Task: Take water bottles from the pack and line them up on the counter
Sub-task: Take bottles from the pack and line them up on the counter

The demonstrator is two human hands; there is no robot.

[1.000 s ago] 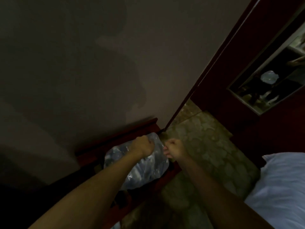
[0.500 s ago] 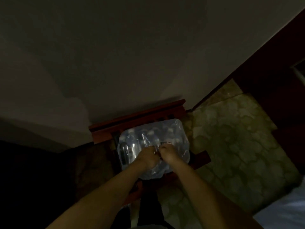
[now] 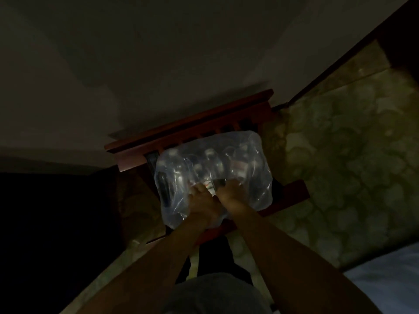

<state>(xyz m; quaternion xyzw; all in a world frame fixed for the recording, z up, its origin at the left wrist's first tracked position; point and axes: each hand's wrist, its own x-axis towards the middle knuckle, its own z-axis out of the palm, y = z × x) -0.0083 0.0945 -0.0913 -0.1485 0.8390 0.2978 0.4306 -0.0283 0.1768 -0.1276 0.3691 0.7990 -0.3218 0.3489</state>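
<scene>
A shrink-wrapped pack of water bottles (image 3: 226, 162) lies on the seat of a red wooden chair (image 3: 188, 130) against the wall. Several clear bottles show through the plastic film. My left hand (image 3: 200, 196) and my right hand (image 3: 229, 192) sit side by side on the near top of the pack, fingers dug into the wrap around a small dark opening between them. The room is very dim, so finger detail is hard to read.
The chair's slatted back stands toward the wall (image 3: 158, 64). A mottled stone floor (image 3: 340, 155) spreads to the right. A white bed corner (image 3: 390, 284) lies at the lower right, and dark wooden trim (image 3: 399, 30) rises at the upper right.
My view swung left and down over the chair. Both hands came together from the pack's far edge to its near top, and a gap in the wrap shows between them.
</scene>
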